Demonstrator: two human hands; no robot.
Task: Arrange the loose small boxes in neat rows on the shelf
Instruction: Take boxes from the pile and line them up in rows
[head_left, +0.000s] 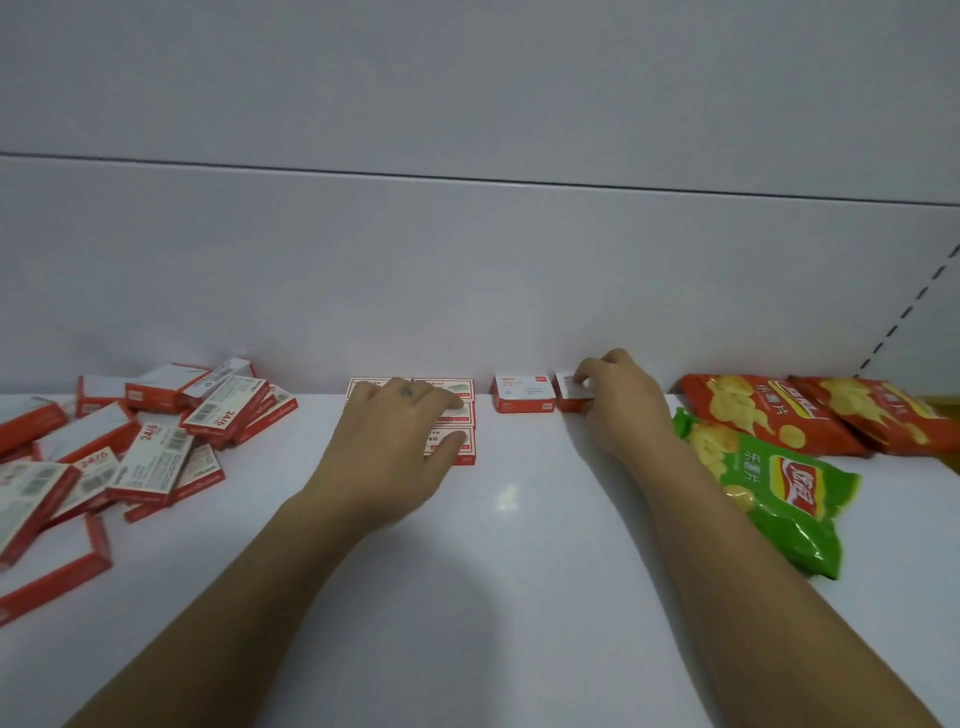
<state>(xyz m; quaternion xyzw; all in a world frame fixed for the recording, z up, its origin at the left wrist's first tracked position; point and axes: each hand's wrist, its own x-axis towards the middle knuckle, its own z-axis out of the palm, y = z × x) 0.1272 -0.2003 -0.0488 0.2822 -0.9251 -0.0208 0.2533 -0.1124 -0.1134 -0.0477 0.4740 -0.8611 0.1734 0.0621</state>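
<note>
A loose heap of red-and-white small boxes (150, 447) lies at the left of the white shelf (519, 545). At the shelf's back centre, several flat boxes (457, 415) lie in neat rows, and my left hand (395, 431) rests flat on them with its fingers spread. Further right, one small box (523, 393) stands alone against the back wall. Right beside it, my right hand (618, 400) grips another small box (571, 395) that touches the shelf by the wall.
Two red crisp bags (810, 410) and a green crisp bag (769, 483) lie at the right, close to my right forearm. A white back wall (467, 286) closes the shelf behind the boxes. A slotted upright (909, 312) runs at the far right.
</note>
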